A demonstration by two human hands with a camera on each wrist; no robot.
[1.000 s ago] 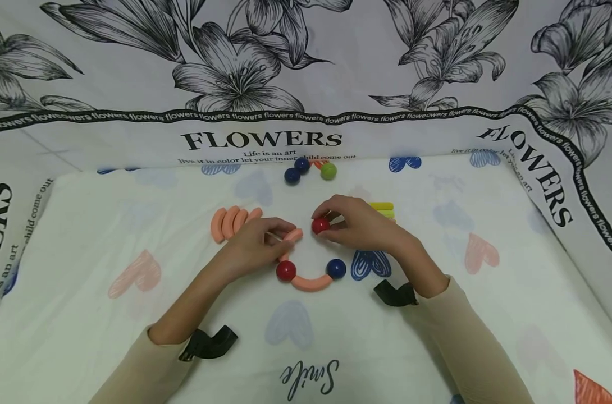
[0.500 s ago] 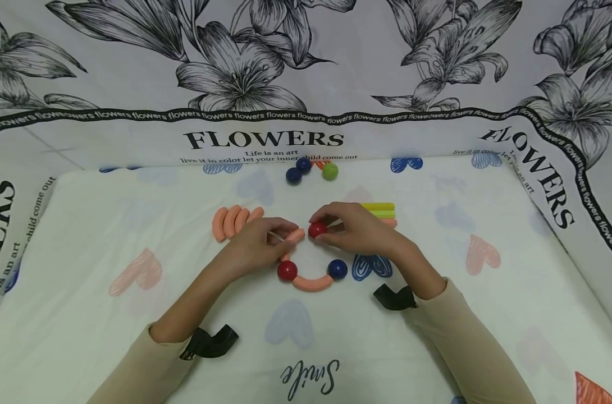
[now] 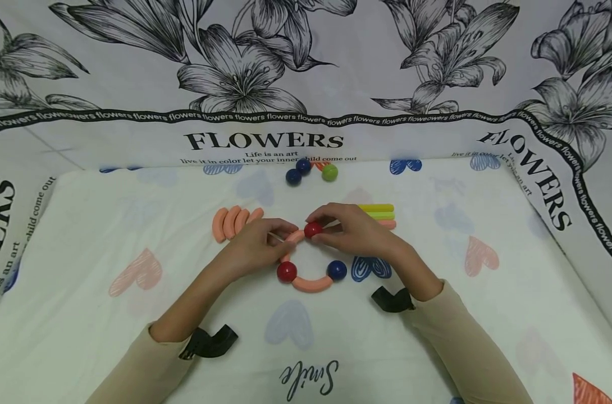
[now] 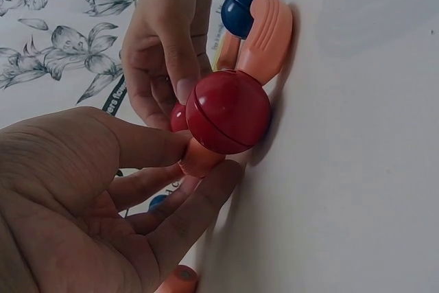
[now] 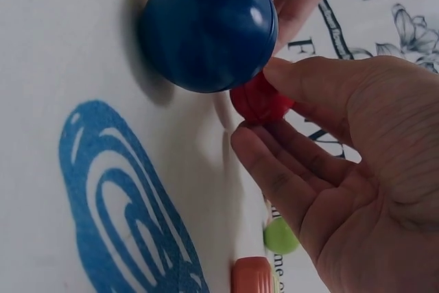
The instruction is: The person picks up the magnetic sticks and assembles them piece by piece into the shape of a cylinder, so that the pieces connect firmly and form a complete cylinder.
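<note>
My left hand point(image 3: 255, 244) pinches a curved orange rod point(image 4: 203, 158) between thumb and fingers. One end of that rod meets a red ball point(image 3: 287, 272), which joins a second curved orange rod point(image 3: 312, 284) ending at a blue ball point(image 3: 337, 270). Together they make a part ring on the cloth. In my right hand point(image 3: 359, 229) another red ball point(image 3: 313, 229) is pinched, at the free upper end of the left-hand rod. The head view shows the ball and rod end touching or nearly so. In the right wrist view the blue ball point(image 5: 209, 29) partly covers the held red ball point(image 5: 260, 101).
Several curved orange rods point(image 3: 227, 223) lie beside my left hand, partly covered by it. Straight yellow, green and orange rods point(image 3: 382, 215) lie behind my right hand. Two blue balls point(image 3: 293, 177) and a green ball point(image 3: 329, 172) sit at the back of the patterned cloth point(image 3: 185, 191).
My right hand has moved left and slightly down, bringing its red ball up to the rod's end. The left hand has stayed almost still on its rod.
</note>
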